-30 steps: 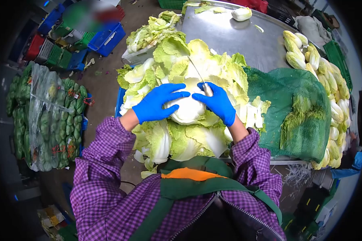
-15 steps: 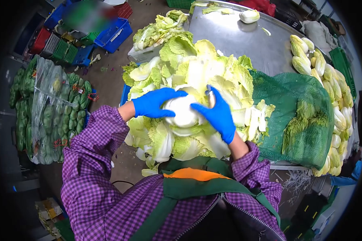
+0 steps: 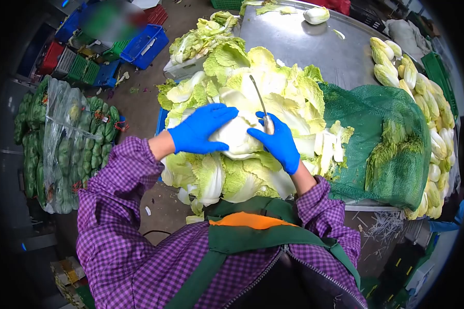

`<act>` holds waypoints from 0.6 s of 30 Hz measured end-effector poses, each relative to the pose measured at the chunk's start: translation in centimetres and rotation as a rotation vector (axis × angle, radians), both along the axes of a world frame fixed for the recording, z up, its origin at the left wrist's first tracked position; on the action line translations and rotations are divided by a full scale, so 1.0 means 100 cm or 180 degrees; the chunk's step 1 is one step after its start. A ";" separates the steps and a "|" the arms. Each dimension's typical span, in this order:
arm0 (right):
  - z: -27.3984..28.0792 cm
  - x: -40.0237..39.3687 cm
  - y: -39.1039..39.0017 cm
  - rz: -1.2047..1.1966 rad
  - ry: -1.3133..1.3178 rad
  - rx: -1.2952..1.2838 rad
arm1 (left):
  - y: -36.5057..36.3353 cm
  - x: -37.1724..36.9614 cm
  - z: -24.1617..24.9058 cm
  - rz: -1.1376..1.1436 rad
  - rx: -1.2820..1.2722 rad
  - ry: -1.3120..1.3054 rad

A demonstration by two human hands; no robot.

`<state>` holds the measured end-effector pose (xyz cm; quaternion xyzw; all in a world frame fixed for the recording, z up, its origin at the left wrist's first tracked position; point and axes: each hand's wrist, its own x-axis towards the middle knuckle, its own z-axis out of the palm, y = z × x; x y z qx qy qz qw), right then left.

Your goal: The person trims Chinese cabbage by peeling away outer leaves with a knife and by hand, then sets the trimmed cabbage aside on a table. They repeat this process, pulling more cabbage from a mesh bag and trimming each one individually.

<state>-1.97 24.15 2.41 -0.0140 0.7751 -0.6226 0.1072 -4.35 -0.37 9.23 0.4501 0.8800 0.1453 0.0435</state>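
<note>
A pale napa cabbage (image 3: 237,136) lies between my hands, on a heap of loose cabbage leaves (image 3: 209,177). My left hand (image 3: 203,129), in a blue glove, holds the cabbage from its left side. My right hand (image 3: 279,143), gloved too, is closed around the light handle of a knife (image 3: 259,99). The knife's thin, slightly curved blade points up and away from me. The thumb of that hand reaches to the right side of the cabbage.
Right of the heap, a green mesh bag (image 3: 345,149) with cabbage inside lies on the metal table (image 3: 294,44). Trimmed cabbages (image 3: 433,134) are piled along the right edge. One cabbage (image 3: 316,15) sits at the back. Bagged green vegetables (image 3: 64,149) and crates (image 3: 144,46) stand at left.
The knife blade has swung into view, pointing away from me. The cabbage has turned between my hands, its white base less squarely toward me. Both hands stay near the same place.
</note>
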 end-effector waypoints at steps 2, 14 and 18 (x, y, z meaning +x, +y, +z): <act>0.009 -0.009 -0.006 0.0171 -0.0269 0.0004 | 0.007 0.010 -0.014 0.0354 -0.0122 -0.0271; -0.032 -0.070 -0.013 0.0045 0.0612 0.1705 | -0.015 -0.006 -0.030 0.2052 0.0008 -0.2314; -0.072 -0.069 0.022 -0.0746 0.0704 0.1258 | -0.046 0.008 -0.047 0.1446 0.0876 -0.2629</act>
